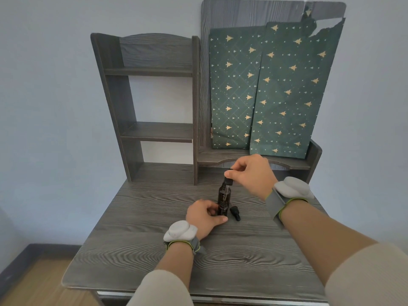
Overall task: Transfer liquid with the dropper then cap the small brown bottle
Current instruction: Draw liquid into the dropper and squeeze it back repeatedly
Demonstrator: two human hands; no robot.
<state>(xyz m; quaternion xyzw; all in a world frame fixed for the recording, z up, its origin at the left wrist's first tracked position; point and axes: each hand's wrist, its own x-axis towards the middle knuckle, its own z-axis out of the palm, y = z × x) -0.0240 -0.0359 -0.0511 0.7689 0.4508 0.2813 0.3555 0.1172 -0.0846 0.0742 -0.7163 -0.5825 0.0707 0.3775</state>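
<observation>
My right hand (251, 173) pinches the black rubber-topped dropper (228, 181). Below it, my left hand (203, 215) clamps the small brown glass bottle (224, 195). A skewed lift could tip it.

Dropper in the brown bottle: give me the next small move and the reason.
Probably lift the dropper straight up out of the brown bottle. The right hand pinches its bulb, its tube sits inside the bottle, and the left hand holds the bottle's base upright on the table, so a vertical pull looks clear.
</observation>
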